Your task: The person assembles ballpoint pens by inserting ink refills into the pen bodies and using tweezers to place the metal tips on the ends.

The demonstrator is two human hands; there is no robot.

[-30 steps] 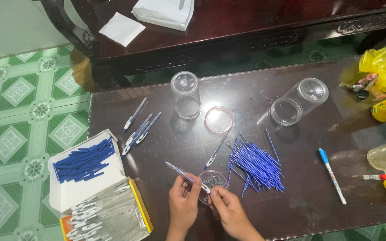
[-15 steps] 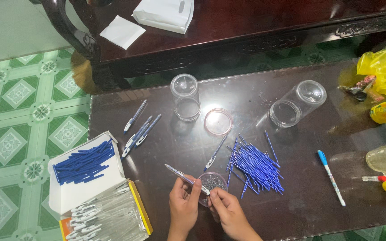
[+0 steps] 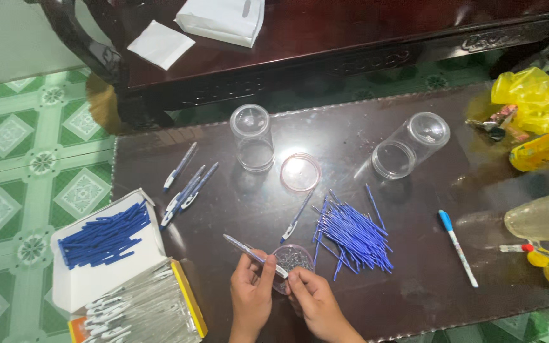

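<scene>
Pen barrel: clear, slim, tinted blue along its length, lying tilted in the left hand [image 3: 251,293] – upper end up and to the left over the dark table [image 3: 414,298], lower end at the fingertips, just above the small round dish [image 3: 292,259].
Pen barrel position: pen barrel [image 3: 249,252] near the front edge of the table, between the white box of blue parts [image 3: 104,234] and the heap of blue refills [image 3: 351,234].
Small dish: clear, shallow, filled with tiny grey metal bits – too small to make out singly.
Change from half a second ago: almost none; barrel at the same slant, both hands in the same spot beside the dish, refills and loose pens unmoved.
Left hand: palm turned inward, thumb and forefinger pinching the lower end of the barrel, remaining fingers curled beneath.
Right hand: right hand [image 3: 316,300] close against the left, forefinger and thumb pressed together at the barrel's tip, over the rim of the dish; impossible to tell whether a small piece sits between them.
Wrists: both entering from the bottom edge, angled toward each other.
Nearby: one assembled pen [image 3: 297,216] just above the dish, three more pens [image 3: 185,184] further left, a pink-rimmed lid [image 3: 300,172] and two clear jars [image 3: 252,136] behind.
</scene>
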